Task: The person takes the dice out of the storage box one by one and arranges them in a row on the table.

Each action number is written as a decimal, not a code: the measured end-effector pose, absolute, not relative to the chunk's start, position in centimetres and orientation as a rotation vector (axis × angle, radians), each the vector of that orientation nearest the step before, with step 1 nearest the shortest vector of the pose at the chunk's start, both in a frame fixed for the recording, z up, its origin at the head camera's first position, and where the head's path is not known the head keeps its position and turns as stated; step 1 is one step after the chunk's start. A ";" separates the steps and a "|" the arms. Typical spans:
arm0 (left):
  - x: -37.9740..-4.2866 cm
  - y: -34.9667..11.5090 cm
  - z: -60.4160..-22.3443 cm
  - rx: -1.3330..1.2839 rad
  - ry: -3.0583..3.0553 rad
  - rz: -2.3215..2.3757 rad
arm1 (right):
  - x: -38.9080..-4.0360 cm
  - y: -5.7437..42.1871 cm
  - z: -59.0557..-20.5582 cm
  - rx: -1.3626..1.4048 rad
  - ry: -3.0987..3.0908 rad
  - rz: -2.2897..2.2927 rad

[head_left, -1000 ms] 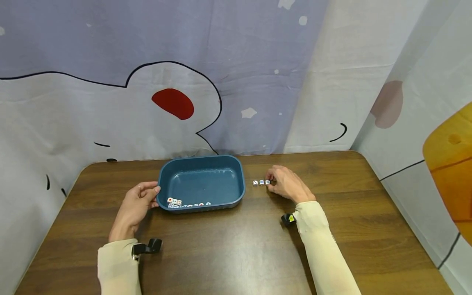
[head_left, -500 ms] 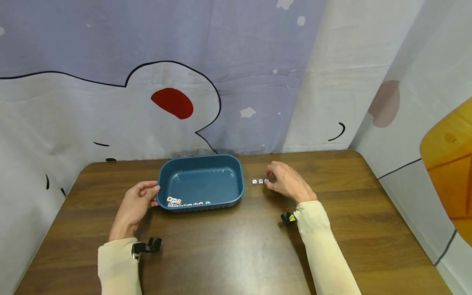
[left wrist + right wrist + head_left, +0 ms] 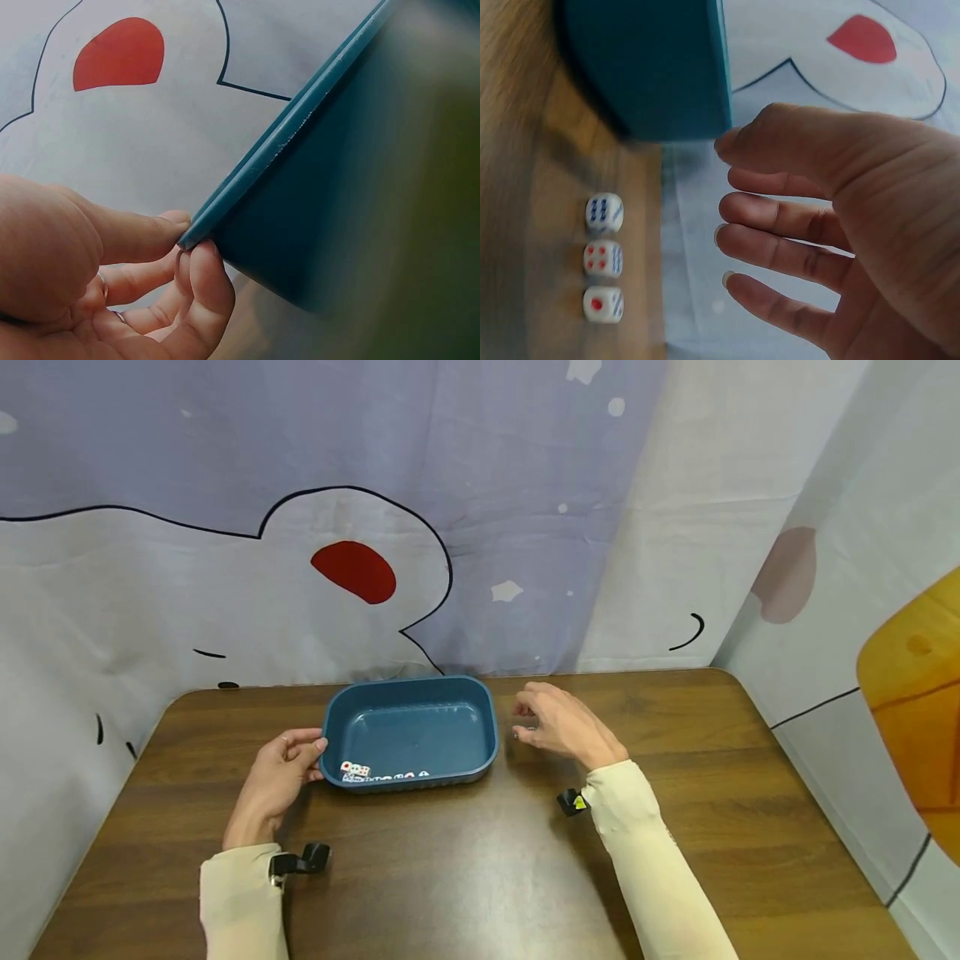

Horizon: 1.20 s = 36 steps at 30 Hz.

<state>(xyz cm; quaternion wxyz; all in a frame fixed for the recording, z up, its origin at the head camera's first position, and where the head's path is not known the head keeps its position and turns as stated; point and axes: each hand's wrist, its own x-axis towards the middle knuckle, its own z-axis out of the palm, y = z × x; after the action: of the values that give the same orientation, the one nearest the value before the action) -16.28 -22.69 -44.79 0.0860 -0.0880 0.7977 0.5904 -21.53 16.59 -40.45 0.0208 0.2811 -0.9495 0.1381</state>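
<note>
My left hand (image 3: pixel 273 785) pinches the left rim of a blue plastic tray (image 3: pixel 420 735), thumb on top and fingertips beneath. Against the tray's near wall lie several small white dice (image 3: pixel 356 770) with coloured pips, partly hidden by the rim. Just right of the tray my right hand (image 3: pixel 562 727) hovers with fingers apart and relaxed, holding nothing. In the right wrist view, three dice stand in a row on the table: one die with blue pips (image 3: pixel 604 212), one with four red pips (image 3: pixel 602 259), one with a single red pip (image 3: pixel 603 304). The hand mostly covers them in the head view.
The brown wooden table (image 3: pixel 435 877) runs back to a printed cloth (image 3: pixel 510 527) hanging behind it. A second cloth side (image 3: pixel 832 693) closes off the right. Black wrist-camera mounts (image 3: pixel 300 860) sit on both sleeves.
My right hand has left the rightmost die of the row and moved left over the dice, towards the tray. The left hand and the tray have stayed in place.
</note>
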 end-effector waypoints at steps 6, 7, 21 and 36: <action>-16.5 -22.6 -44.9 -0.266 2.374 1.765 | -21.8 14.8 -39.8 0.963 -2.951 0.417; -16.6 -22.6 -45.0 -0.268 2.375 1.763 | -21.9 14.4 -39.7 0.983 -2.950 0.414; -16.8 -22.7 -44.9 -0.300 2.401 1.726 | -22.1 9.8 -39.1 1.194 -2.982 0.376; -16.8 -22.7 -44.9 -0.279 2.390 1.754 | -22.7 5.9 -39.6 1.322 -3.022 0.268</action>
<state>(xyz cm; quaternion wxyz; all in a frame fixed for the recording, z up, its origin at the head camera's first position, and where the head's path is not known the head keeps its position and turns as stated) -16.81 -22.70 -44.90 0.0821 -0.0934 0.8000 0.5870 -22.72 5.95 -39.63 -0.0838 0.3981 -0.9099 0.0806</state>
